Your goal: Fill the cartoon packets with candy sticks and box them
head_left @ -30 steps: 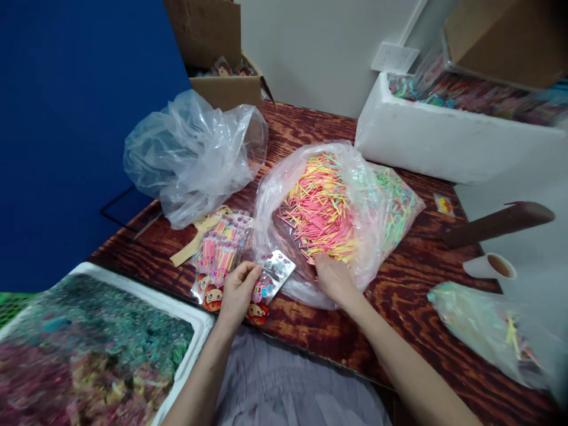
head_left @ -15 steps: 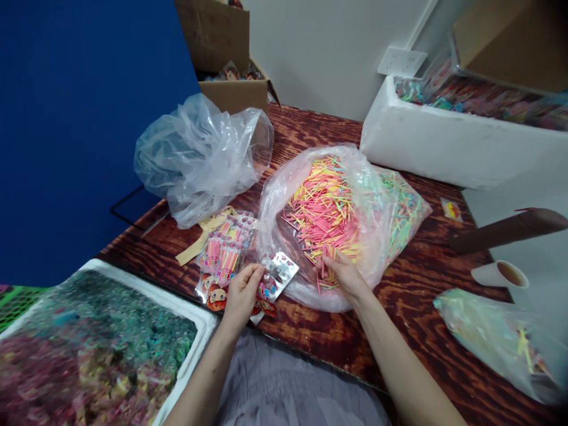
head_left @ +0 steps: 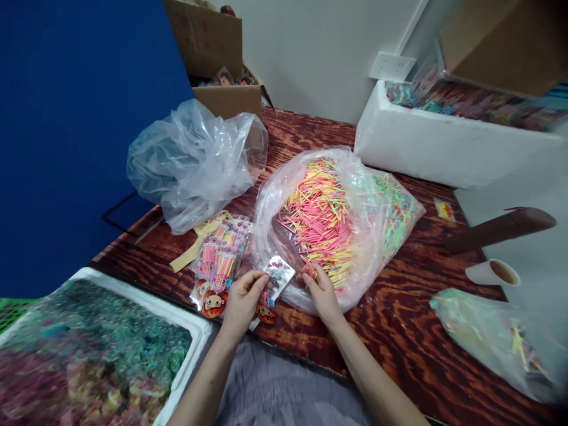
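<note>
Left hand (head_left: 244,299) pinches a silvery packet (head_left: 279,274) at the near left edge of the open bag of sticks (head_left: 361,204); right hand (head_left: 320,290), beside it, pinches small sticks (head_left: 310,271).

The person's bare forearms rise from the lower edge of view, angling inward. The left hand (head_left: 242,297) pinches between thumb and bent fingers; the right hand (head_left: 322,291) closes its fingertips together, near the left but not touching it.
</note>
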### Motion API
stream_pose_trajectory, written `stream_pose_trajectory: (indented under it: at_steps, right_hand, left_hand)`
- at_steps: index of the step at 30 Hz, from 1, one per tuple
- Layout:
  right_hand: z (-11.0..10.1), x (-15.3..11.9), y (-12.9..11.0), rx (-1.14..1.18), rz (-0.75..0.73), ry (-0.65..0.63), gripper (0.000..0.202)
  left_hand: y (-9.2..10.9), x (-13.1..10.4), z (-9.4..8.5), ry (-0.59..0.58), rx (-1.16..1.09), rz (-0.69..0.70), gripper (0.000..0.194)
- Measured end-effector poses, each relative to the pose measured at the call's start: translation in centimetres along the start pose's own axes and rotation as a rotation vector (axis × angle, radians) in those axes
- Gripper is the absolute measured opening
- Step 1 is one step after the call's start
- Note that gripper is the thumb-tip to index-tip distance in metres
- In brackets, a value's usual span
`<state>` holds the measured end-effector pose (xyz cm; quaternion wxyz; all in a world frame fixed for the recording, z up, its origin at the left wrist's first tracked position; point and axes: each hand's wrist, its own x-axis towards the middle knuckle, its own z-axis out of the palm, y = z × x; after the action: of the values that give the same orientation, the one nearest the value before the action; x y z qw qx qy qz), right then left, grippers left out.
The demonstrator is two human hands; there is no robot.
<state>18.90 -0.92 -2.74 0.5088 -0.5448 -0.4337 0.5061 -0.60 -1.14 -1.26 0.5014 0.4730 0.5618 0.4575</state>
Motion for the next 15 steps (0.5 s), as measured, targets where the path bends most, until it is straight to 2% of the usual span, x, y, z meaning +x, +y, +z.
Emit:
stream_pose_trajectory:
  at_steps: [6, 9, 11, 13, 15]
  right_hand:
    - [-0.3, -1.1, 0.8, -0.217, -0.123, -0.033, 0.016]
    - [-0.3, -1.2, 0.8, -0.259, -0.106, -0.06, 0.02]
    - [-0.3, -0.8, 0.4, -0.083, -0.056, 0.008, 0.019]
    - [-0.4, -0.2, -0.6, 0.215, 0.018, 0.077, 0.02]
    - [-0.4, 0.6, -2.0, 0.499, 0.103, 0.087, 0.02]
  left_hand:
    - [-0.4, -0.4, 0.0, -0.002, 0.023, -0.001, 0.023]
    - [0.0, -0.4, 0.4, -0.016, 0.025, 0.012, 0.024]
    - [0.2, -0.5, 0.6, -0.042, 0.032, 0.039, 0.023]
    - [0.4, -0.6, 0.7, -0.074, 0.053, 0.081, 0.022]
    - [0.4, -0.8, 0.8, -0.103, 0.082, 0.112, 0.021]
